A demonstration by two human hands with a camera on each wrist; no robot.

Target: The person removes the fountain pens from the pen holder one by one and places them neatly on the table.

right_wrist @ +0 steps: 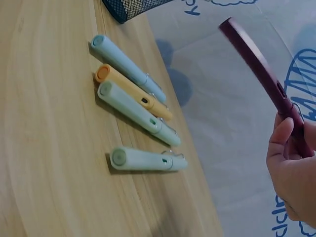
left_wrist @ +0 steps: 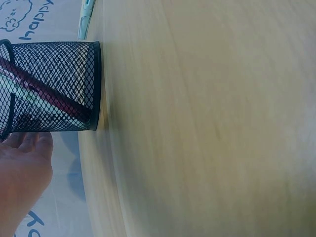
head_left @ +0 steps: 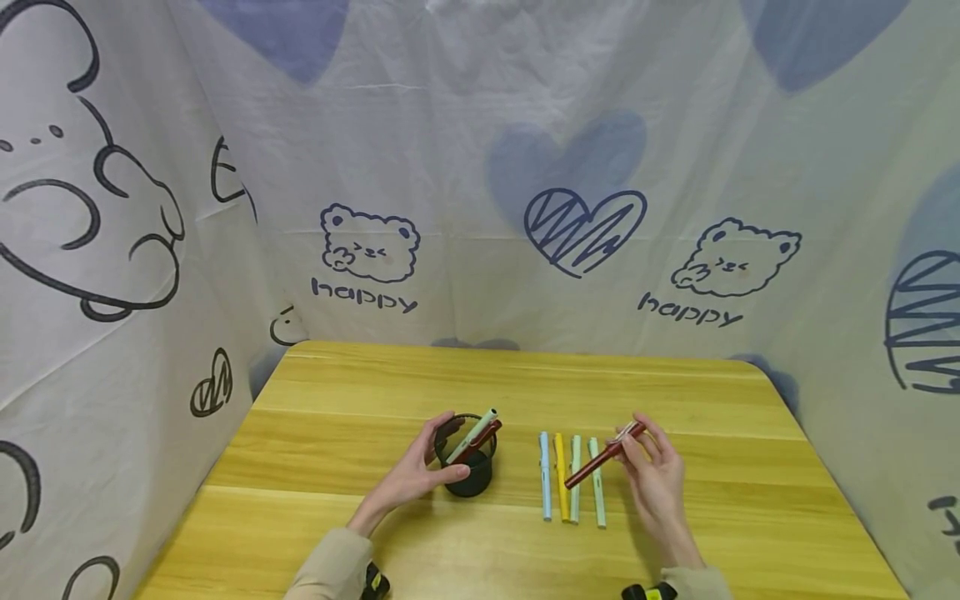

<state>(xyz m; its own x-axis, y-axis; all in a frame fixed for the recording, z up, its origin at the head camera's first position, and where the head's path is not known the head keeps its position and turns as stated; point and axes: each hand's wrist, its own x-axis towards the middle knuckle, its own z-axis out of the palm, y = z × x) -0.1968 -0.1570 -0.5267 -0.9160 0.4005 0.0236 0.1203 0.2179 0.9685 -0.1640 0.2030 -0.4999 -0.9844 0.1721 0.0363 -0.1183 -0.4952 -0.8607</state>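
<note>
Left hand: we saw the left hand (head_left: 417, 477) curled round the near-left side of the black mesh pen cup (head_left: 467, 454), thumb on the near wall and fingers wrapped about the far side, clamped on it.
Pen cup: it stood upright on the wooden table (head_left: 375, 392), left of centre; a pale green pen (head_left: 474, 433) and a dark red pen (head_left: 482, 438) leaned inside it, tips pointing up and to the right.
Right hand: the right hand (head_left: 654, 477) pinched another dark red pen (head_left: 600, 458) by its far, clipped end, fingers closed on the barrel, while the rest of the pen slanted down to the near left, lifted off the table.
Row on the table: between the cup and the right hand lay four pens side by side, running near to far: a light blue pen (head_left: 544, 475), a yellow pen (head_left: 561, 463), a mint pen (head_left: 574, 477) and a second mint pen (head_left: 597, 483).
Backdrop: a white printed cloth (head_left: 480, 167) with bears and hearts hung behind and to both sides.
</note>
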